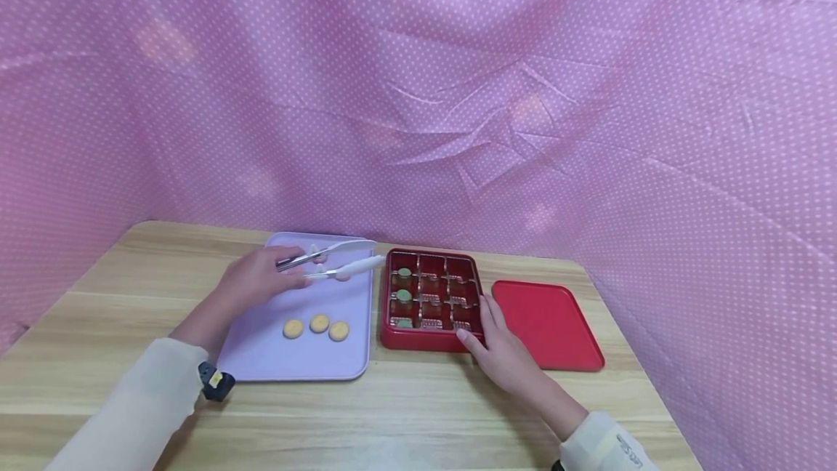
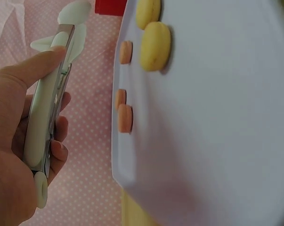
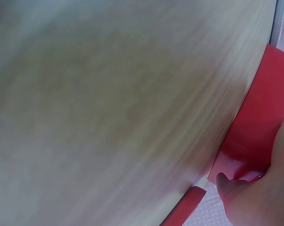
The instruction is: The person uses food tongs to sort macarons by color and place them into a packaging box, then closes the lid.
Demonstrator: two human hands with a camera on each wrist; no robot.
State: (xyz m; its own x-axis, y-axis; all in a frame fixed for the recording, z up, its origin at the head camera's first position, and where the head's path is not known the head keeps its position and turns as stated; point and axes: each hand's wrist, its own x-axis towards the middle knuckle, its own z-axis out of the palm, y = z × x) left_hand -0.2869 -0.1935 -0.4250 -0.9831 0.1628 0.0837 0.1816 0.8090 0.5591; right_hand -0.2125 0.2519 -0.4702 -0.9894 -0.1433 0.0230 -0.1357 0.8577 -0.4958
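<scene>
My left hand (image 1: 256,280) grips a pair of tongs with white tips (image 1: 361,265), held above the lilac tray (image 1: 261,355). In the left wrist view the thumb lies along one white handle (image 2: 42,110) and the fingers curl round the other side. The tong tips stand apart with nothing visible between them. Three yellow macarons (image 1: 319,323) lie on the tray; pink macarons (image 2: 125,118) sit near its far edge, partly hidden by the tongs in the head view. My right hand (image 1: 506,355) holds the near right corner of a red box (image 1: 418,341). Green macarons (image 1: 404,296) occupy its left column.
A red lid (image 1: 549,325) lies flat to the right of the box. Everything stands on a wooden table (image 1: 418,413). Pink dotted cloth (image 1: 418,93) hangs behind and at both sides.
</scene>
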